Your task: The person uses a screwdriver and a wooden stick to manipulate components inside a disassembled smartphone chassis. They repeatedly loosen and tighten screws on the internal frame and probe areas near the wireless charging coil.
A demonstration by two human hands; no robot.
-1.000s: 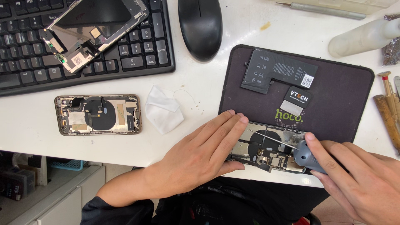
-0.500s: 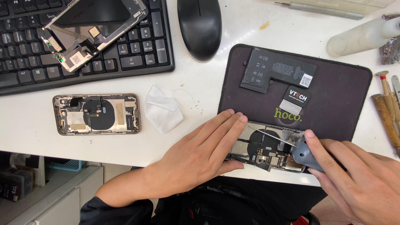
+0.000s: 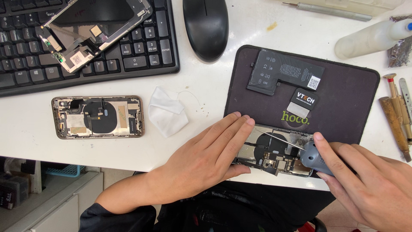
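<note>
Here, low in the frame and right of centre, my left hand point(image 3: 210, 157) lies flat with fingers straight, pressing on the left end of the opened phone body with its bare metal frame and exposed black coil point(image 3: 274, 151). That phone sits at the near edge of the dark rectangular work mat point(image 3: 343, 107), partly over the edge of the white bench point(image 3: 206, 86). My right hand point(image 3: 369, 184), at the lower right, has its grip closed around the grey-handled screwdriver point(image 3: 315, 157), whose thin metal shaft slants up and left across the phone's inside; the tip lies close to my left fingertips, though I cannot tell whether it touches a part.

Higher on the mat lies a black L-shaped battery point(image 3: 283, 73), with a small black tab point(image 3: 302, 103) just below it. At the left of the frame, well apart, a second opened phone body point(image 3: 98, 117) lies on the bench, and a crumpled white wipe point(image 3: 166, 112) rests just beside it. A black keyboard point(image 3: 128, 56) fills the upper left, carrying a detached phone screen point(image 3: 96, 25). A black mouse point(image 3: 206, 25) sits at top centre. A white bottle point(image 3: 373, 38) lies at the upper right, and wooden-handled tools point(image 3: 395, 122) lie at the right edge.
</note>
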